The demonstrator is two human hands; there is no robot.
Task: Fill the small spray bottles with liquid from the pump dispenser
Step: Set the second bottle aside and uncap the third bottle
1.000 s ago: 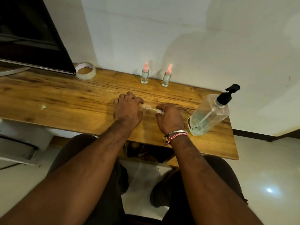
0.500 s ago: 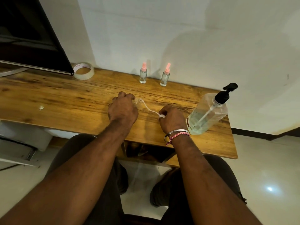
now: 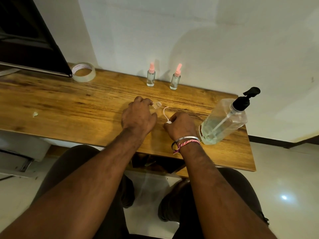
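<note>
Left hand (image 3: 138, 116) at frame centre, fingers curled round an uncapped small clear bottle (image 3: 156, 105), mouth pointing right, contents not readable. Right hand (image 3: 181, 125) just right of it pinches the removed spray cap (image 3: 168, 121), its thin dip tube (image 3: 165, 112) curling up, clear of the bottle. Two capped pink-top spray bottles (image 3: 150, 78) (image 3: 175, 80) upright at wall, clear liquid inside. Pump dispenser (image 3: 224, 121) right, roughly a third full of pale liquid. Tape roll (image 3: 83, 72) upper left on wooden table (image 3: 69, 104)

- Bench (image 3: 51, 104): wood-grain top, set against the wall ahead of me.
- Wall (image 3: 207, 40): plain white, with soft shadows.
- Floor (image 3: 284, 178): pale glossy tile, one bright light reflection (image 3: 284, 197).
- Dark skirting (image 3: 276, 143) at wall base, right.
</note>
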